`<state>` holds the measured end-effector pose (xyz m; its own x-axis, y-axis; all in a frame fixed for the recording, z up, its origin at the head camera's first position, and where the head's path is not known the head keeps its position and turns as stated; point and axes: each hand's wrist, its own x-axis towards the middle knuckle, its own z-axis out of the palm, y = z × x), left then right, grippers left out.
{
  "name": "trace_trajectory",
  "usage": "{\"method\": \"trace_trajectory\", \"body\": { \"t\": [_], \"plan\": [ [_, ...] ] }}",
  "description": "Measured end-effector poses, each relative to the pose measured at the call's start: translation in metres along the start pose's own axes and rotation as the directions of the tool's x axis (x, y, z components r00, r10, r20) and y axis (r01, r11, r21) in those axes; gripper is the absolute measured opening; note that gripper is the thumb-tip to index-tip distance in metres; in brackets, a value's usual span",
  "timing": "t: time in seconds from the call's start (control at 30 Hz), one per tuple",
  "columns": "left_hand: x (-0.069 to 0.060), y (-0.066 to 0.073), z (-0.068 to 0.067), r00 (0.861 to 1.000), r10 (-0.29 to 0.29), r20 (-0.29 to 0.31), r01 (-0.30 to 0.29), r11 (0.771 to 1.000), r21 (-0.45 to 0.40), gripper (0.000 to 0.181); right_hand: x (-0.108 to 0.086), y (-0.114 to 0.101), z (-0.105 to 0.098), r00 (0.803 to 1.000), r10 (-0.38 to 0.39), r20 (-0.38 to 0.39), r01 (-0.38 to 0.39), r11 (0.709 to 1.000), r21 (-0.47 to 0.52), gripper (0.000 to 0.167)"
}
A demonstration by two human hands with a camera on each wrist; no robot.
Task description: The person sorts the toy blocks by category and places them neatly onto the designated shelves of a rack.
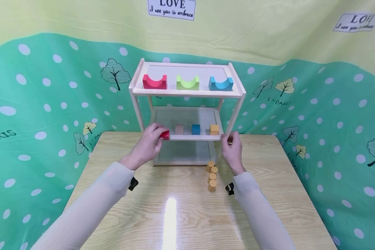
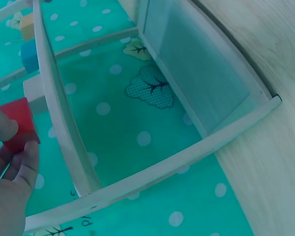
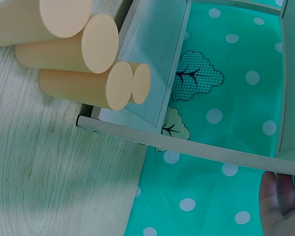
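At the left end of the rack's middle shelf [image 1: 190, 138], my left hand [image 1: 145, 144] pinches a red block [image 1: 165, 135]. The left wrist view shows the thumb and fingertips of that hand [image 2: 10, 191] on the red block [image 2: 22, 125], close to a pale block [image 2: 35, 93]. Along the same shelf stand a pale pinkish block [image 1: 179, 130], a blue block [image 1: 196, 130] and a yellow-orange block [image 1: 214, 130]. My right hand [image 1: 232, 151] grips the rack's right side at middle-shelf height; in the right wrist view its fingers [image 3: 270, 194] meet the side post [image 3: 211, 152].
On the top shelf stand red [image 1: 155, 85], green [image 1: 187, 85] and blue [image 1: 221, 86] blocks with curved cutouts. Several wooden cylinders [image 1: 211, 185] stand on the table [image 1: 137, 215] before the rack's right front. Patterned cloth [image 1: 43, 104] hangs behind and at both sides.
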<state>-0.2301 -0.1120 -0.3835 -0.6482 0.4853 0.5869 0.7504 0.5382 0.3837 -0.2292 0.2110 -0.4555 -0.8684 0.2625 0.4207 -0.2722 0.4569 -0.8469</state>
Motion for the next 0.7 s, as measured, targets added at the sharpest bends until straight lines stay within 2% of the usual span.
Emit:
{"method": "trace_trajectory", "body": {
  "t": [0.37,0.7],
  "plan": [
    [0.012,-0.008,0.010,0.995,-0.101,0.005,0.101,0.995,0.011,0.035,-0.001,-0.001,0.000,1.000,0.007,0.008,-0.007,1.000,0.021,0.024],
    [0.020,-0.014,0.015,0.980,-0.197,0.017,0.197,0.980,-0.005,0.036,0.000,0.000,0.000,1.000,0.006,0.004,-0.006,1.000,0.019,0.024]
  ]
}}
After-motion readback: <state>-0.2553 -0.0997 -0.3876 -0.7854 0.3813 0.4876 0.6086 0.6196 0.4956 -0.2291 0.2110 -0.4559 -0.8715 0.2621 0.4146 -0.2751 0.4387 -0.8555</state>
